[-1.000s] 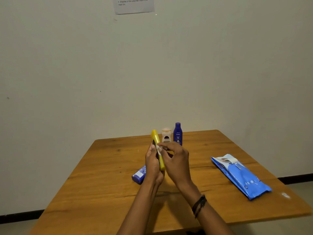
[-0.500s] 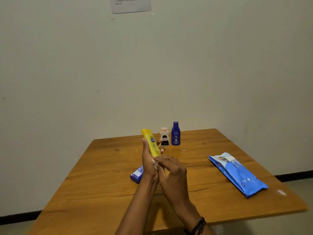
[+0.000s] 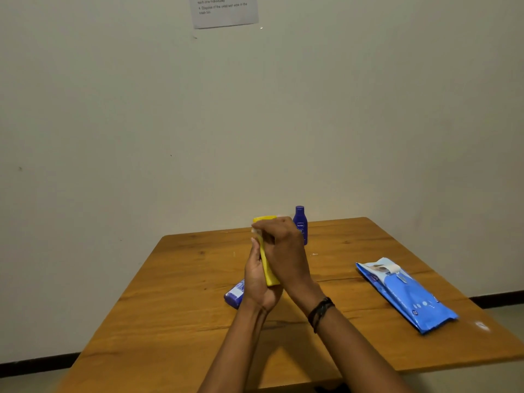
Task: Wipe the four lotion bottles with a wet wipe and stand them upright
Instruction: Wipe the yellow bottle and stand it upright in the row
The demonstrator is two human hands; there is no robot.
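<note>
Gripping the yellow lotion bottle (image 3: 268,269) in the left hand (image 3: 256,280), with fingers (image 3: 253,251) wrapped round its lower half, tilted slightly and held up over the worktop (image 3: 175,316); pinching a white wet wipe (image 3: 256,232) against its top end with the right hand (image 3: 286,251), fingers curled tight over it. Right behind the right-hand fingers, a dark blue bottle (image 3: 300,222) standing upright; just left of and below the left-hand fingers, a second blue bottle (image 3: 234,295) lying on its side, partly hidden. Way off to the right of both hands' fingers, a blue wipes pack (image 3: 405,296) lying flat, flap peeled open.
</note>
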